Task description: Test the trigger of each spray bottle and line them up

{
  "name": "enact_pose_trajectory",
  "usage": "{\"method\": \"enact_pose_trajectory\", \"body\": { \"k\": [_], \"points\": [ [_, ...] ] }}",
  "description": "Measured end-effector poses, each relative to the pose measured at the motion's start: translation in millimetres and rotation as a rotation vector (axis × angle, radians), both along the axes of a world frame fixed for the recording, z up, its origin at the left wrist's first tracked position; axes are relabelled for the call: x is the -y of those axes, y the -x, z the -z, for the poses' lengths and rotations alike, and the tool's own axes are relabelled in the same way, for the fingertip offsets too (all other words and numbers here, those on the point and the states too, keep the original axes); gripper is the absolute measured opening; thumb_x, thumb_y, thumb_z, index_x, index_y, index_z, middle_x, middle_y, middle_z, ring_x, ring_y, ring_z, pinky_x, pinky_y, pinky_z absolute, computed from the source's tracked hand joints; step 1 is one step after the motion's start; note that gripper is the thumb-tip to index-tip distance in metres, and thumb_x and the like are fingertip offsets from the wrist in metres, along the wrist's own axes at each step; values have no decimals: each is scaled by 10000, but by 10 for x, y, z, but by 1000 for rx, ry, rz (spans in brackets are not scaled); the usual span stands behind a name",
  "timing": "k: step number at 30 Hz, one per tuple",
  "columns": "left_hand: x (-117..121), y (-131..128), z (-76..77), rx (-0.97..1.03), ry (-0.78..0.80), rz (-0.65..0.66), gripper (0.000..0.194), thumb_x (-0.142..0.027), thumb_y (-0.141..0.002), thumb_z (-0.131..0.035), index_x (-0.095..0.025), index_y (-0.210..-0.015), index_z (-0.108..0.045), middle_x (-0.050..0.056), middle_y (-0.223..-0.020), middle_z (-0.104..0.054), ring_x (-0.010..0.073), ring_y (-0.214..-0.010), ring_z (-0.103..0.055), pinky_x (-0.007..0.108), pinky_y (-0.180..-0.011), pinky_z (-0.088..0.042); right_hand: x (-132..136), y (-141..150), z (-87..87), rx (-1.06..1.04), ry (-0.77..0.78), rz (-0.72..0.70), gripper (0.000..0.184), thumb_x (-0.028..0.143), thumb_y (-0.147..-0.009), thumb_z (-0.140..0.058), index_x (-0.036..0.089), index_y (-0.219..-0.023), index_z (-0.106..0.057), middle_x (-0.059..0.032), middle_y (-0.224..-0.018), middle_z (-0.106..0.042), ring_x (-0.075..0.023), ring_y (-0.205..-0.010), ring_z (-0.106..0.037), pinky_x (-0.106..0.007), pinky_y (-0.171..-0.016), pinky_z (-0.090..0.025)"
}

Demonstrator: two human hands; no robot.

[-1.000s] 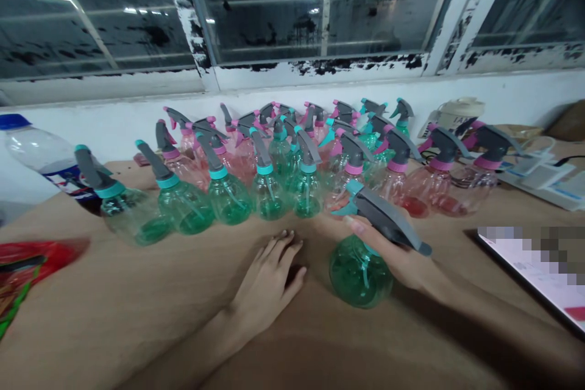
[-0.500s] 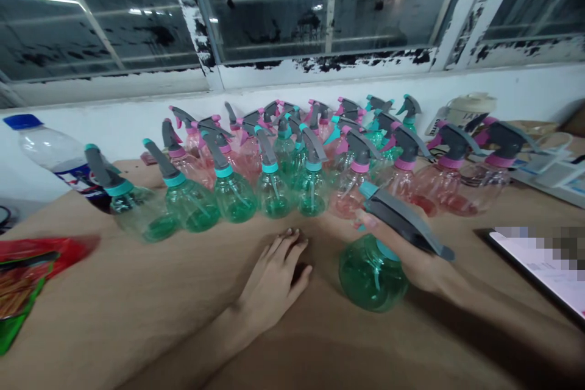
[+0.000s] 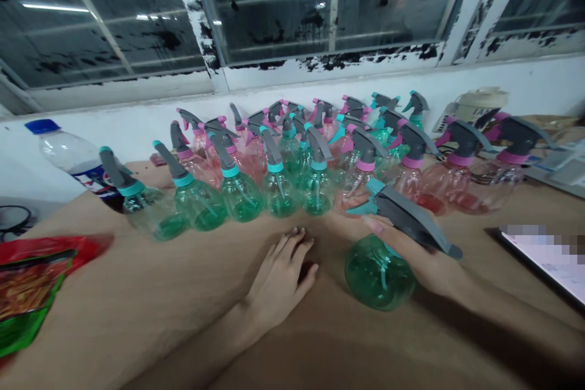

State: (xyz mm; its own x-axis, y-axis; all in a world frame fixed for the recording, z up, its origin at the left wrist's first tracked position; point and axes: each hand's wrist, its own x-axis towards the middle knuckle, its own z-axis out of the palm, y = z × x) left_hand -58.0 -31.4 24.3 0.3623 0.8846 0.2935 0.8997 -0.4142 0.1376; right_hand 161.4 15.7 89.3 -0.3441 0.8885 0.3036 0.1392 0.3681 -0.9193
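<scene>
My right hand (image 3: 411, 256) is wrapped round the neck of a green spray bottle (image 3: 379, 268) with a grey and teal trigger head (image 3: 406, 219), which stands on the brown table (image 3: 137, 298). My left hand (image 3: 281, 280) lies flat on the table just left of that bottle, fingers stretched out, holding nothing. Directly beyond both hands stands a row of green spray bottles (image 3: 237, 192), with pink spray bottles (image 3: 411, 177) behind it and to the right.
A clear water bottle with a blue cap (image 3: 73, 158) stands at the far left. A red and green snack packet (image 3: 27, 292) lies at the left edge. A tablet or paper (image 3: 548, 262) rests at the right. A white wall and window run behind.
The view has drifted slightly, so everything sits a little further right in frame. The held bottle has tilted a bit more upright. My left hand stays flat in place.
</scene>
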Motion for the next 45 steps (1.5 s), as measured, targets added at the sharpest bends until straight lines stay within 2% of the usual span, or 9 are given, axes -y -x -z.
{"method": "enact_pose_trajectory", "body": {
  "k": [6,24,26,28,31,34,36,39,45],
  "points": [
    [-7,2,5,-8,1,-8,356,-260,-911,-475,-142,-1247,-472,136,-1336,-484,271,-1253,-426,464,-1007,-385,1,-10,18,45,-59,21,361,460,-809,-575,285,-1123,-600,-30,-1047,-694,-247,-937,-661,-412,-862,-529],
    [-13,0,-10,-48,-9,1,368,-267,-919,-459,-124,-1256,-500,134,-1344,-492,267,-1265,-417,465,-1016,-378,-1,6,-50,91,-147,50,281,448,-806,-573,264,-1016,-600,-34,-1069,-677,-232,-988,-641,-382,-922,-491],
    [-11,-2,-14,-51,-9,1,363,-264,-920,-453,-124,-1251,-504,132,-1341,-496,265,-1264,-420,462,-1013,-383,4,8,-72,122,-143,77,287,496,-789,-570,262,-952,-603,-37,-973,-693,-239,-903,-659,-397,-872,-505],
    [-10,-3,-16,-54,-8,2,380,-270,-921,-451,-119,-1267,-487,130,-1341,-498,262,-1265,-420,459,-1015,-383,14,3,-81,150,-130,97,312,544,-775,-559,264,-905,-597,-25,-821,-689,-227,-742,-661,-384,-718,-535],
    [-13,-2,-14,-57,-6,2,410,-281,-924,-447,-118,-1300,-452,129,-1346,-497,260,-1265,-420,462,-1016,-382,34,-14,-78,164,-125,137,300,561,-774,-554,273,-854,-578,10,-625,-619,-193,-545,-588,-337,-502,-475],
    [-18,1,-8,-67,3,1,414,-275,-923,-446,-116,-1306,-445,128,-1352,-492,257,-1266,-419,457,-1023,-374,52,-26,-82,185,-143,173,268,530,-787,-561,273,-719,-531,27,-545,-525,-170,-486,-523,-320,-463,-427],
    [-21,3,-2,-67,0,-3,412,-273,-921,-453,-117,-1302,-450,125,-1351,-493,252,-1267,-417,449,-1030,-368,50,-25,-88,192,-150,165,277,516,-794,-560,269,-680,-512,25,-559,-512,-166,-497,-522,-319,-482,-437],
    [-23,6,8,-61,-11,2,403,-274,-919,-464,-117,-1290,-464,122,-1345,-498,247,-1270,-413,438,-1036,-363,20,-10,-84,140,-117,109,231,500,-793,-568,270,-776,-559,15,-642,-577,-181,-572,-582,-335,-561,-488],
    [-27,2,1,-70,-3,11,404,-262,-918,-470,-106,-1290,-468,125,-1347,-495,255,-1277,-400,447,-1035,-361,-20,26,-33,-10,10,-1,276,417,-791,-597,264,-1020,-582,-43,-1031,-665,-230,-891,-663,-384,-814,-521]
  ]
}}
